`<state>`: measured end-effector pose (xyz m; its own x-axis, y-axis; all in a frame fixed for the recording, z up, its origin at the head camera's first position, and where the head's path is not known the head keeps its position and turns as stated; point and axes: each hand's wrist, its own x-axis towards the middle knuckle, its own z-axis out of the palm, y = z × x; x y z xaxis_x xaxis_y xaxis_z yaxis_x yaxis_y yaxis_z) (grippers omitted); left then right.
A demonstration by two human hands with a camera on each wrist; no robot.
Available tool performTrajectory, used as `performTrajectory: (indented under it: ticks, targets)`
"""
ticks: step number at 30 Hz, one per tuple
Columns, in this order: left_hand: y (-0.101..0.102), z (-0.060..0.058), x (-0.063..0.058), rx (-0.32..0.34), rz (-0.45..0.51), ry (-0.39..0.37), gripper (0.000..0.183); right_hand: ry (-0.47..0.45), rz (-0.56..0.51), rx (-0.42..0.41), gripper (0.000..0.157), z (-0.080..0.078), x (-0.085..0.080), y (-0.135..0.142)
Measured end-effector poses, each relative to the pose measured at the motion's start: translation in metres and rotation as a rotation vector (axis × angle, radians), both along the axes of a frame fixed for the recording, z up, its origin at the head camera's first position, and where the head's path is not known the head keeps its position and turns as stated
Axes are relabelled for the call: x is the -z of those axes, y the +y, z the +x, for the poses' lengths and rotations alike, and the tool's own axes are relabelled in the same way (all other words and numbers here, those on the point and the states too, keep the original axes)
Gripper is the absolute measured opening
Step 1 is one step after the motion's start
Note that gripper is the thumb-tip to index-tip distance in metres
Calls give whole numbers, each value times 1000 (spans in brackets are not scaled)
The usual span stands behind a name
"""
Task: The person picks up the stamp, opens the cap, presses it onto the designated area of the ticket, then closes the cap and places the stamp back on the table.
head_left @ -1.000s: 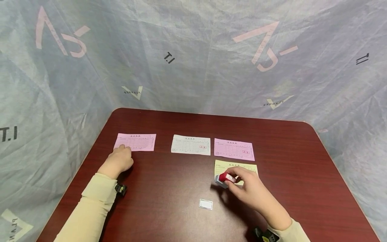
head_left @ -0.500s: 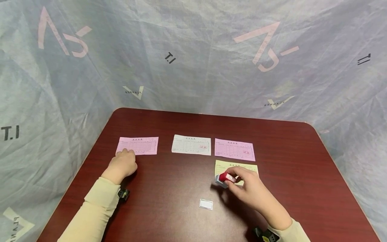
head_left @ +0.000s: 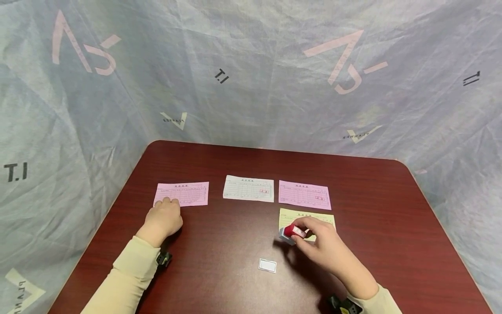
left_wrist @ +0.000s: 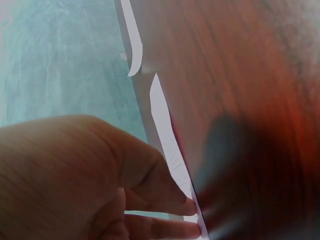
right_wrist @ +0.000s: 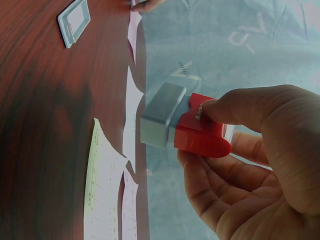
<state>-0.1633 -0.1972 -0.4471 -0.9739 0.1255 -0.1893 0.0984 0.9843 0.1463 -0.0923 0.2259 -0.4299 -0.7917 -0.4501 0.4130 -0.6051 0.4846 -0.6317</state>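
Note:
At the left of the table, my left hand (head_left: 164, 218) rests its fingertips on the near left corner of a pink slip (head_left: 188, 192), a printed form. In the left wrist view, the thumb and a finger (left_wrist: 162, 229) press side by side on the paper near its edge. My right hand (head_left: 321, 240) holds a stamp (head_left: 292, 232) by its red handle, between thumb and fingers. The stamp's grey block (right_wrist: 160, 117) is tilted and points left. It overlaps a yellow slip (head_left: 288, 213), partly hidden by the hand.
A white slip (head_left: 239, 192) and another pink slip (head_left: 298, 196) lie in the back row, both with red marks at their right. A small grey stamp cap (head_left: 267, 265) lies near the front middle. A fabric curtain (head_left: 251, 78) surrounds the table's far sides.
My left hand has slid the left pink slip toward me and a little to the right. My right hand stays in place with the stamp.

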Motion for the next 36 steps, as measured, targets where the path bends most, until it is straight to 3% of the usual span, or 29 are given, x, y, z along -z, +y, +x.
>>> performTrajectory:
  ticks: [8,16,36]
  targets:
    - [6,5,0,-13,14,-1,28,5,0,0,24,0,1,-1]
    - [17,17,3,16,2,59,30,10,10,6,25,0,2,-2]
    - [26,30,-1,52,13,40,24,17,15,4,23,-1,1,-3]
